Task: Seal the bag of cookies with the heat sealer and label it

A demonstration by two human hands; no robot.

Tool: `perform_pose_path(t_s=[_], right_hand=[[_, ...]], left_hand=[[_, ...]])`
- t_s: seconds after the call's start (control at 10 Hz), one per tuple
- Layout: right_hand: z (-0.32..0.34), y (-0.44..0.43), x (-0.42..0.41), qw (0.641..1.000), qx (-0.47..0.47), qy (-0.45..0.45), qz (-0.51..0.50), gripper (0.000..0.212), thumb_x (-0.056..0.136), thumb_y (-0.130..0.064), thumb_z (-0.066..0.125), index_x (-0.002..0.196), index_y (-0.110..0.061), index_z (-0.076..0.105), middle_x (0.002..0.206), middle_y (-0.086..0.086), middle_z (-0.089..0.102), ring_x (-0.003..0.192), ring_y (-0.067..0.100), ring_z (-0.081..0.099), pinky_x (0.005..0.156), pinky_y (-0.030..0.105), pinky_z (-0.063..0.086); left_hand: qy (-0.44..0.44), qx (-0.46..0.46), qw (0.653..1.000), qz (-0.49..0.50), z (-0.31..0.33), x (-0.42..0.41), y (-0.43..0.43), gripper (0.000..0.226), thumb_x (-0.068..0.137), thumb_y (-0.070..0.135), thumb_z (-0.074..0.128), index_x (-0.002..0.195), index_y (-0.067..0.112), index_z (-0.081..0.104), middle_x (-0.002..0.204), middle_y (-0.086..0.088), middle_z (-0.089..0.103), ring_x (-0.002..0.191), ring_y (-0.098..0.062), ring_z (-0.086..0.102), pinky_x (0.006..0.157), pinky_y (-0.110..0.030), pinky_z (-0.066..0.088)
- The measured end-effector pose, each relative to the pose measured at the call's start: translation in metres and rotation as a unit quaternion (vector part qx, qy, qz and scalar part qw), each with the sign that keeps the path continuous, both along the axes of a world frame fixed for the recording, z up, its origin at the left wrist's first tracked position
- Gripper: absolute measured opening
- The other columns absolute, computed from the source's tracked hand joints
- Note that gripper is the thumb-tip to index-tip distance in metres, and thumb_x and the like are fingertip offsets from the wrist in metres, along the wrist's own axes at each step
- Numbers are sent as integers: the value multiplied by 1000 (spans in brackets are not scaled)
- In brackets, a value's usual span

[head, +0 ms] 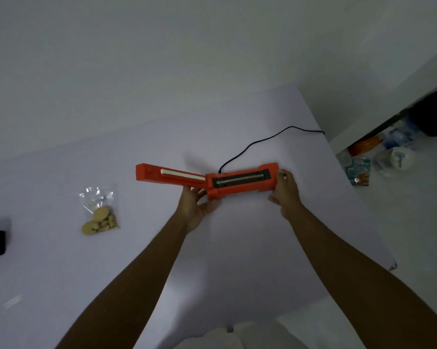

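Between both sets of fingers sits the orange plastic heat sealer [240, 183], low over the pale, smooth surface [137, 260]; whether it touches cannot be told. The left hand [199, 205] cups the hinge at the middle with its fingers curled under the body, and the right hand [285, 191] has its fingers clamped round the squared end. Left of the left fingers the lid arm [172, 176] juts out, swung wide open and showing a pale strip. The base between the hands carries a dark pad with a thin bar. A thin black cord [262, 141] curls away beyond the fingers to the surface's slanting right edge, which passes near the right hand. Well left of the left fingers, across bare surface, lies the clear, crinkly bag of cookies [100, 212], with round biscuits bunched at its near end.
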State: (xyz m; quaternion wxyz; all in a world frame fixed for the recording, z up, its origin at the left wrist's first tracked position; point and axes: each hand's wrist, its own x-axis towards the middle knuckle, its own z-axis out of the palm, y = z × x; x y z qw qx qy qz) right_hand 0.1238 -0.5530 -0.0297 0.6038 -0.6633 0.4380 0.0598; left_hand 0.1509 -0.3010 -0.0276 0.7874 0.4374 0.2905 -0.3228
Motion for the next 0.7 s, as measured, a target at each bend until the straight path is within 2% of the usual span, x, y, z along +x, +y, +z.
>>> perform_pose_path(t_s=[0.2, 0.3, 0.4, 0.5, 0.6, 0.7], right_hand=[[3, -1, 27, 999, 9, 20, 38, 46, 99, -54, 37, 137, -29, 45, 129, 6, 55, 114, 28, 57, 66, 32, 54], [2, -1, 24, 998, 3, 21, 66, 45, 100, -52, 34, 140, -32, 42, 139, 6, 50, 121, 27, 52, 75, 36, 55], [4, -2, 13, 995, -1, 10, 96, 48, 103, -47, 30, 149, -30, 33, 142, 3, 43, 128, 27, 45, 96, 49, 51], [12, 3, 2, 990, -45, 11, 130, 56, 102, -48, 30, 152, -23, 27, 129, 5, 44, 119, 27, 47, 99, 49, 49], [21, 12, -10, 979, -147, -11, 141, 61, 99, -48, 36, 148, -11, 37, 131, 13, 53, 120, 32, 52, 97, 41, 45], [49, 37, -5, 957, -221, -91, 163, 39, 104, -26, 40, 137, -8, 51, 132, 16, 58, 123, 35, 55, 100, 39, 44]], left_hand=[[23, -4, 999, -23, 2, 16, 1, 53, 94, 58, 44, 118, 15, 63, 129, -15, 59, 119, -39, 59, 102, -57, 44], [25, -2, 999, -34, 3, 14, 4, 51, 94, 59, 41, 115, 18, 62, 131, -13, 58, 120, -38, 57, 105, -56, 42], [15, -4, 999, -38, 7, 14, 9, 54, 95, 59, 39, 121, 17, 60, 134, -13, 56, 121, -35, 56, 108, -55, 39], [5, 10, 999, -53, 18, 11, 17, 66, 92, 66, 36, 132, 16, 53, 134, -12, 56, 122, -34, 56, 107, -53, 41], [-5, 58, 997, -59, 33, 2, 35, 66, 94, 64, 33, 135, 15, 49, 135, -11, 54, 122, -33, 54, 105, -49, 43], [-39, 149, 985, -72, 57, -5, 68, 62, 99, 57, 27, 137, 13, 48, 142, -12, 49, 125, -33, 49, 106, -48, 38]])
